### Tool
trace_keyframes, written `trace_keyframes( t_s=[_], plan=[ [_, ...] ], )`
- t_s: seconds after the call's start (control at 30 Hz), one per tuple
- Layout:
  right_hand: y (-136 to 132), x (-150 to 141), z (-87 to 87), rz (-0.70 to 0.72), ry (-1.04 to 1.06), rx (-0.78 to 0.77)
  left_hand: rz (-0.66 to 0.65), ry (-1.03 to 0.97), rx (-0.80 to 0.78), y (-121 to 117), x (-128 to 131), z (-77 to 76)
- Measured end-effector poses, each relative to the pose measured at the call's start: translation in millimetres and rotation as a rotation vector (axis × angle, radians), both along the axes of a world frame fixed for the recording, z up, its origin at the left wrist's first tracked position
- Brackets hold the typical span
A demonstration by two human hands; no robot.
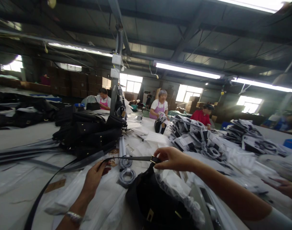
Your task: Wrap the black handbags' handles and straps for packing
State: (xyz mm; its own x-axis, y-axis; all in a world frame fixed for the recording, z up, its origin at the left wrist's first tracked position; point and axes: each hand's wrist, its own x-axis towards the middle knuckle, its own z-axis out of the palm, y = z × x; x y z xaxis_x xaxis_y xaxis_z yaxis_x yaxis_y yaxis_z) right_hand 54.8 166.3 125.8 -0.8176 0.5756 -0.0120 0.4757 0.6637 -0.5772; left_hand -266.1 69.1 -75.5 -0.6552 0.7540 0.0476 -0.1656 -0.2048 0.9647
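Note:
A black handbag point(157, 201) with gold-coloured fittings stands in front of me, crumpled white wrapping point(184, 191) bulging from its top. My right hand point(172, 159) pinches the bag's strap at a gold buckle point(154, 159), just above the bag's side. From there the black strap point(134, 158) runs left, nearly level, to my left hand point(94, 177), whose fingers are closed on it. Beyond that hand the strap curves down to the lower left edge. Under the taut stretch lie coiled, grey-wrapped straps point(127, 177).
A heap of black bags point(90, 131) lies at left, and wrapped bags point(194, 132) are piled at right. White plastic sheets cover much of the table. Another person's hand point(285, 187) reaches in at the right edge. Several people work across the table, near a post point(114, 92).

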Motion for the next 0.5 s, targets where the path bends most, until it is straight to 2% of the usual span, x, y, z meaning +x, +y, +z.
trace_keyframes(
  t_s=[0.1, 0.17, 0.23, 0.33, 0.4, 0.43, 0.5],
  plan=[
    [11, 14, 2.6, 0.051, -0.064, -0.119, -0.105, -0.186, 0.120, -5, 13, 15.6],
    [15, 24, 5.0, 0.076, -0.152, -0.159, -0.128, -0.283, 0.226, -7, 22, 33.2],
    [15, 26, 7.0, 0.047, -0.179, -0.121, -0.111, -0.289, 0.309, -9, 32, 55.3],
    [3, 13, 11.1, 0.012, -0.001, 0.133, -0.168, -0.085, 0.373, -14, 56, 94.2],
    [-10, -3, 16.7, 0.075, 0.166, 0.221, -0.266, 0.132, 0.409, -20, 73, 121.0],
    [-16, -10, 20.7, 0.122, 0.233, 0.197, -0.295, 0.222, 0.438, -22, 81, 133.3],
    [-27, -20, 30.4, 0.193, 0.352, 0.049, -0.313, 0.335, 0.495, -24, 93, 153.1]
  ],
)
